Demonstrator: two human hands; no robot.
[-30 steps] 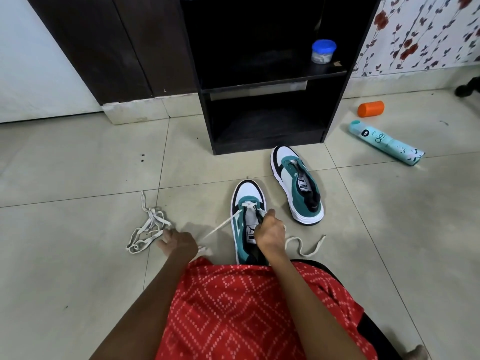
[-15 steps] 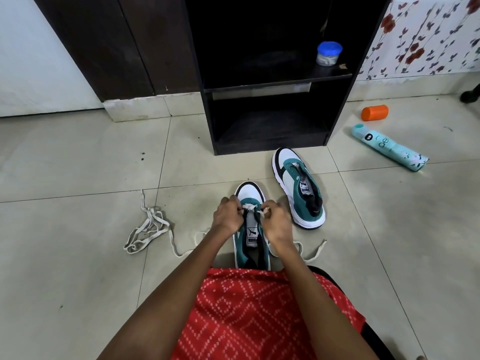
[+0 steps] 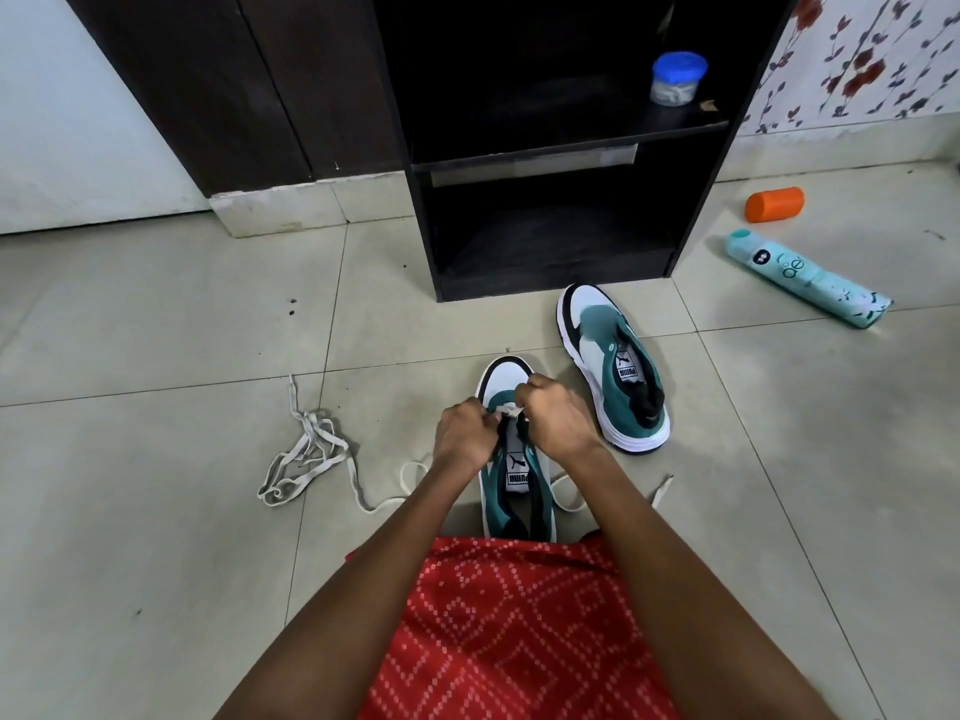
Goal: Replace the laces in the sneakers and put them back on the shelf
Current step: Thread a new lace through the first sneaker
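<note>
Lace [image 3: 511,410] pinched by left hand [image 3: 464,440] and right hand [image 3: 558,423] over near sneaker [image 3: 500,375] — uneven ends risked if one side overpulled.

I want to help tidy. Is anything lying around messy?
A teal spray can and an orange plastic cylinder lie on their sides on the tiled floor, right of the black shelf. A tangled white shoelace lies loose farther left.

Tiled floor [image 3: 156,511] carries near sneaker [image 3: 519,475], far sneaker [image 3: 615,366], loose lace [image 3: 306,454], black shelf [image 3: 550,275], orange cylinder [image 3: 774,204], teal spray can [image 3: 805,275].
</note>
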